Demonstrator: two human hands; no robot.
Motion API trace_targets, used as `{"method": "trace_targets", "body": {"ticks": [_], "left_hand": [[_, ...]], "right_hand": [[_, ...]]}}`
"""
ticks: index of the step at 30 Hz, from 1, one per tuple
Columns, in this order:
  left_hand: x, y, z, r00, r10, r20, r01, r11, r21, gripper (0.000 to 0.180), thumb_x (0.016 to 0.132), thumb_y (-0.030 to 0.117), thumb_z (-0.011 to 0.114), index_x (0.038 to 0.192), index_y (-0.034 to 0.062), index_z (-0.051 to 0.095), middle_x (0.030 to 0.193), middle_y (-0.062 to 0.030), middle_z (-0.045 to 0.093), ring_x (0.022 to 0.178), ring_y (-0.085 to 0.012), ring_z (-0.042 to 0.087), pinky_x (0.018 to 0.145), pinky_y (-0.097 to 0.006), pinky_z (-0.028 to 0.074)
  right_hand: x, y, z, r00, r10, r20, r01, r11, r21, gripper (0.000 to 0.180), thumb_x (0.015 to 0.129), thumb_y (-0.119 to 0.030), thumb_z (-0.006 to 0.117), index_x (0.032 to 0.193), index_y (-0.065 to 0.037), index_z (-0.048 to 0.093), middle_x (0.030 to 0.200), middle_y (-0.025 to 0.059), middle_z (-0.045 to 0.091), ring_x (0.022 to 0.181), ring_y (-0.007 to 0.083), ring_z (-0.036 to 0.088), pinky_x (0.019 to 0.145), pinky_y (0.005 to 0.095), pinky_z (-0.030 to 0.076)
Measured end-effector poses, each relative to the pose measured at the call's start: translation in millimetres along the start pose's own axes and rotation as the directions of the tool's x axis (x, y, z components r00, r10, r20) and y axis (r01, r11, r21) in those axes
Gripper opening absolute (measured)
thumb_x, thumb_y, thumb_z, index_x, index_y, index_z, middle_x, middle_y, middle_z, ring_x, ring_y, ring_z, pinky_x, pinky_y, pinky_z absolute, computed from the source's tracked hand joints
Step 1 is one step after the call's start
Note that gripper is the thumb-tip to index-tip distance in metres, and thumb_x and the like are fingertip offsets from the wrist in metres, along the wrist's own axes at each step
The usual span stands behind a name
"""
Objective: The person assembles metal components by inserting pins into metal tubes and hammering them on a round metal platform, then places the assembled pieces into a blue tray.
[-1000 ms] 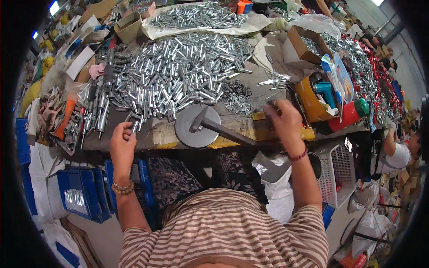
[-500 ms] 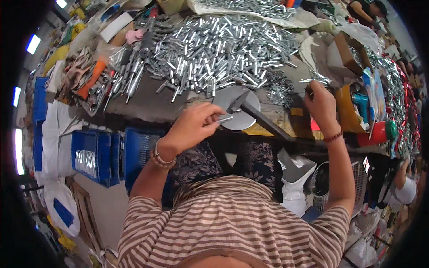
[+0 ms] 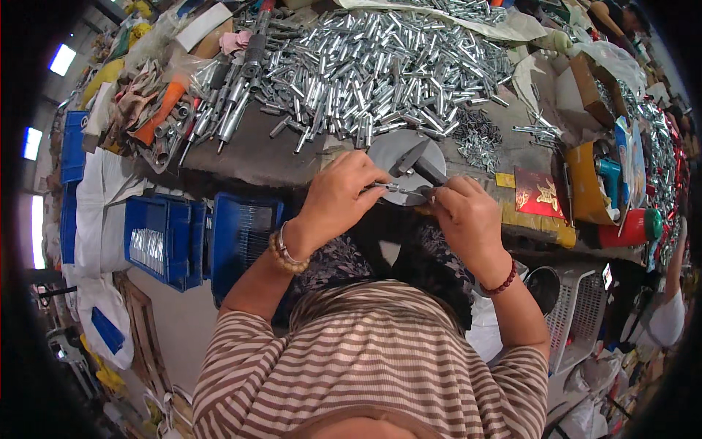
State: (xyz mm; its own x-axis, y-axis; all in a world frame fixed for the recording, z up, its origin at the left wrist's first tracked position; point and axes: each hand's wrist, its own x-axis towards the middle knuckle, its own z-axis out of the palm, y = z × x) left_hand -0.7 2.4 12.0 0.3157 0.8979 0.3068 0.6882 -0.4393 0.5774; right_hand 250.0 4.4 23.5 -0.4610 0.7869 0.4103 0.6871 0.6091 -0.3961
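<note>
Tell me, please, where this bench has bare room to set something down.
Bare bench shows between the long tools and the metal disc; a smaller patch lies between the small metal pieces and red packet. Crowded: the rod pile, and the disc, where hammer, left hand and right hand gather.

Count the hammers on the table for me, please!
1: the hammer lies with its head over the round metal disc, its handle pointing toward the right hand. Others could be hidden.
</note>
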Motion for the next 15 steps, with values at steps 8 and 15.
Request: {"method": "trace_targets", "body": {"ticks": [8, 15], "left_hand": [[-3, -1, 3, 0.999, -0.027, -0.042, 0.025, 0.998, -0.050, 0.015, 0.086, 0.011, 0.078, 0.100, 0.0077, 0.076, 0.094, -0.0075, 0.064, 0.093, -0.0281, 0.064, 0.081, -0.038, 0.052], [-5, -2, 5, 0.997, -0.035, -0.062, 0.031, 0.998, -0.062, 0.012, 0.087, 0.010, 0.078, 0.099, 0.0081, 0.078, 0.093, -0.0069, 0.064, 0.090, -0.0267, 0.065, 0.079, -0.038, 0.052]], "right_hand": [[5, -6, 9, 0.999, -0.050, -0.019, 0.048, 0.993, -0.107, 0.018, 0.071, -0.008, 0.077, 0.084, -0.011, 0.067, 0.087, 0.0055, 0.061, 0.084, 0.0272, 0.064, 0.072, 0.0408, 0.052], [5, -2, 11, 0.997, -0.072, -0.022, 0.069, 0.993, -0.090, 0.016, 0.073, -0.010, 0.077, 0.085, -0.010, 0.067, 0.087, 0.0053, 0.061, 0.085, 0.0276, 0.063, 0.074, 0.0406, 0.050]]}}
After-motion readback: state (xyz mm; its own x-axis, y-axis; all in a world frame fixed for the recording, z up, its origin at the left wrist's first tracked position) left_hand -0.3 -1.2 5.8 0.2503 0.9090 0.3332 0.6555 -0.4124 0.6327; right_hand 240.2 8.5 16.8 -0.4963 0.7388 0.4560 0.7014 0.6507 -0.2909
